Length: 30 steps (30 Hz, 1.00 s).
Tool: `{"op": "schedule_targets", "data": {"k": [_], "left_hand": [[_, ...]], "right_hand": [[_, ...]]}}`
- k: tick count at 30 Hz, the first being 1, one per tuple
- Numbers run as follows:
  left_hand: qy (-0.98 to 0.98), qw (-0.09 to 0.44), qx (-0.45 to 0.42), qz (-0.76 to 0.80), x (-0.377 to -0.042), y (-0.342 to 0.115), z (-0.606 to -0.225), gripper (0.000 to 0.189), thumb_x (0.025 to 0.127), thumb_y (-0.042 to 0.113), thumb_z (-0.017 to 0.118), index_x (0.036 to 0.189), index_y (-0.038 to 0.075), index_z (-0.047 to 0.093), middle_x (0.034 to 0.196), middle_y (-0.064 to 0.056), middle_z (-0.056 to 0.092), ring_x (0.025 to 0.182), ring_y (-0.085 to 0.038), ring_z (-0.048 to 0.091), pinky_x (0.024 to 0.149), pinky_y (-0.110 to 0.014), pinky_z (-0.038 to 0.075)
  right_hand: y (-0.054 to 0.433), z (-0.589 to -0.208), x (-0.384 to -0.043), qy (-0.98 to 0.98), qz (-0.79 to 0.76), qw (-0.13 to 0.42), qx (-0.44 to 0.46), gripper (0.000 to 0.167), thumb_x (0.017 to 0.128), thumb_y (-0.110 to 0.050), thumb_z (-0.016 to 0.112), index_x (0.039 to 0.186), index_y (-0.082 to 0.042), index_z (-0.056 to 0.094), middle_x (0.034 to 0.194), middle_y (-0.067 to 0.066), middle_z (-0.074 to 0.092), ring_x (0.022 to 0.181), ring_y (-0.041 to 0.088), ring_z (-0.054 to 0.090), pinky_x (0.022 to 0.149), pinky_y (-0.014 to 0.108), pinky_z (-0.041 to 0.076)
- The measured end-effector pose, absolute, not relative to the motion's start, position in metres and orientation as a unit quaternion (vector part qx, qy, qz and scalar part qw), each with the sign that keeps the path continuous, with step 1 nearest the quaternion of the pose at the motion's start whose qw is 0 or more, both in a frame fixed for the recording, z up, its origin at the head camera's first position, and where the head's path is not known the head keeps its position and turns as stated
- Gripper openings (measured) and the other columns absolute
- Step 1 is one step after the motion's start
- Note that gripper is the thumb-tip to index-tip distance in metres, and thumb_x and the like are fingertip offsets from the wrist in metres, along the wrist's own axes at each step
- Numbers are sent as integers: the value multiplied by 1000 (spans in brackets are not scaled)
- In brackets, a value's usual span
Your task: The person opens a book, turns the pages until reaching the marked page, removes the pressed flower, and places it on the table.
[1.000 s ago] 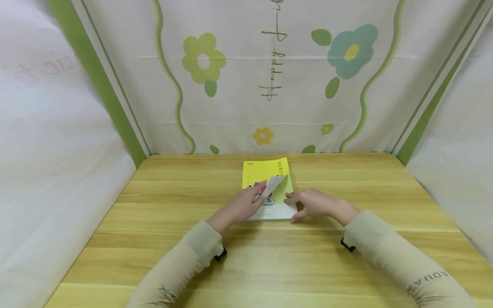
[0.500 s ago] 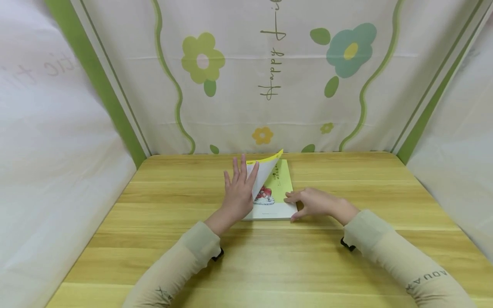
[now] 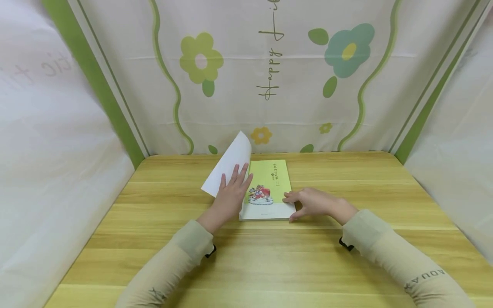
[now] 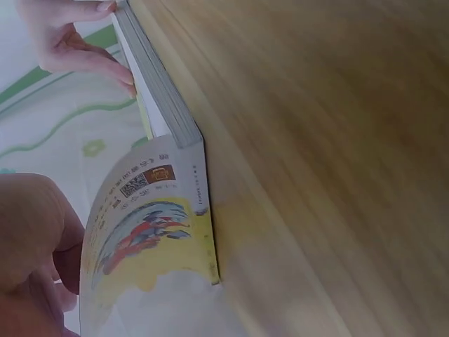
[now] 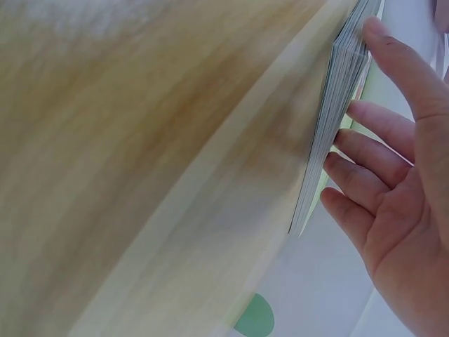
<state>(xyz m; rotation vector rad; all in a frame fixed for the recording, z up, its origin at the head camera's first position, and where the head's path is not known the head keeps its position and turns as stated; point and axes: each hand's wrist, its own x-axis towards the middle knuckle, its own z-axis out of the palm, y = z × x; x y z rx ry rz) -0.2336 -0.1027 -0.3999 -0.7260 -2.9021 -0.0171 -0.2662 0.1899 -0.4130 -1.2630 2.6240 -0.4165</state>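
Observation:
A book (image 3: 271, 175) lies on the wooden table with its yellow front cover (image 3: 230, 164) lifted and swung left, white inside showing. Beneath is a pale yellow-green page with a red cartoon figure. My left hand (image 3: 230, 197) presses the cover near the spine with straight, spread fingers. In the left wrist view, the cover's printed outside (image 4: 144, 239) bends up beside my left hand (image 4: 31, 239). My right hand (image 3: 316, 203) rests at the book's lower right edge. In the right wrist view its thumb (image 5: 403, 60) touches the corner and its loose fingertips meet the page edges (image 5: 319, 140).
The wooden table (image 3: 246, 265) spreads around the book. A white cloth with printed flowers (image 3: 202, 60) hangs behind the table's far edge, and white cloth sides (image 3: 46, 171) stand left and right.
The front cover has swung from lying nearly flat over to the left, baring the page beneath. My left hand has moved left with it, fingers now spread. My right hand stays put.

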Motion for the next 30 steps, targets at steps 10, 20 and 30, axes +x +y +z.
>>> {"op": "schedule_targets", "data": {"k": [10, 20, 30], "left_hand": [[-978, -9, -202, -58, -241, -114, -402, 73, 97, -6, 55, 163, 11, 30, 172, -5, 5, 156, -34, 4, 116, -71, 12], [-974, -59, -191, -108, -239, -122, -403, 59, 108, 37, 47, 163, 22, 32, 171, -7, -1, 155, -34, -7, 116, -72, 4], [-969, -118, -172, -129, -236, -131, -405, 70, 107, 42, 52, 166, 19, 22, 169, -15, -10, 153, -42, -12, 116, -70, 12]], "right_hand": [[186, -411, -265, 894, -128, 112, -415, 69, 86, -46, 81, 135, 0, 66, 144, 23, 55, 131, 40, 55, 106, 52, 45], [185, -409, -266, 890, -129, 112, -423, 68, 86, -46, 82, 135, -1, 67, 143, 25, 55, 129, 43, 56, 104, 53, 46], [188, -409, -266, 887, -134, 109, -428, 65, 87, -42, 82, 135, -2, 67, 144, 26, 55, 128, 43, 57, 105, 54, 46]]}}
